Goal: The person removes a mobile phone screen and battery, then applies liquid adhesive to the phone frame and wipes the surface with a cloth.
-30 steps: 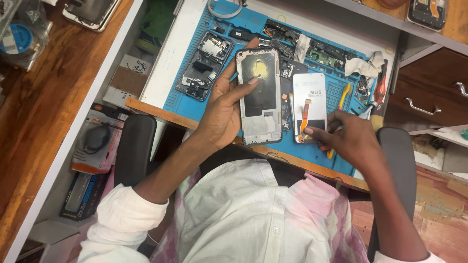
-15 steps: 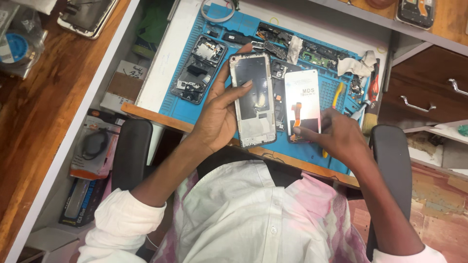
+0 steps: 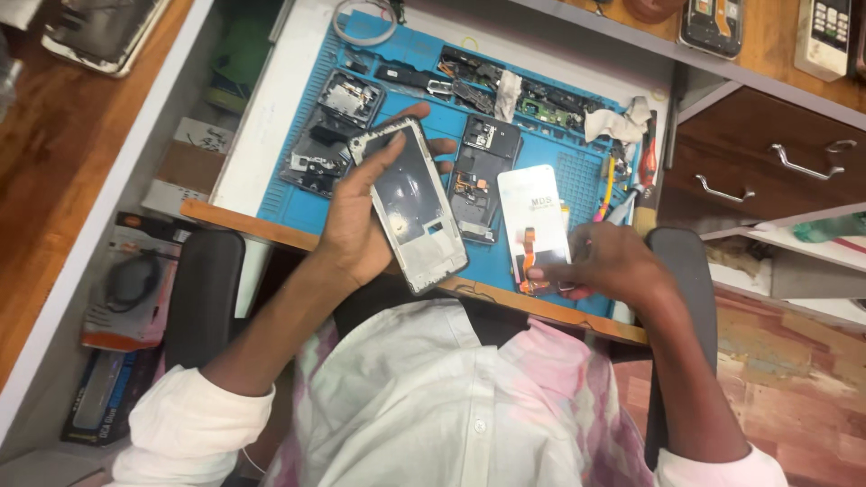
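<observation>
**Blue mat, bare frame lifted clear**

Blue silicone covers the repair mat [image 3: 541,158], its ridged trays keeping small parts from rolling. The left hand [image 3: 356,225] is clamped on a stripped phone frame [image 3: 410,207], thumb along one long edge and fingers wrapped behind the other, so the hollow inner face tilts up toward the head camera and sits above the mat's near edge, likely for inspection. The right hand [image 3: 604,261] is pressed down on the lower end of a white replacement screen [image 3: 534,221], fingertips pinching near its orange flex cable [image 3: 529,248]; whether anything small is held between them cannot be told. The screen lies flat on the mat, just beside a dark opened phone body [image 3: 483,176].

Room is tight. Another dismantled phone [image 3: 329,131] lies left of the frame, circuit strips along the far edge, and red- and yellow-handled tools [image 3: 631,171] at the right. The wooden desk edge [image 3: 262,230] runs under both wrists; the open space is between the two hands.
</observation>
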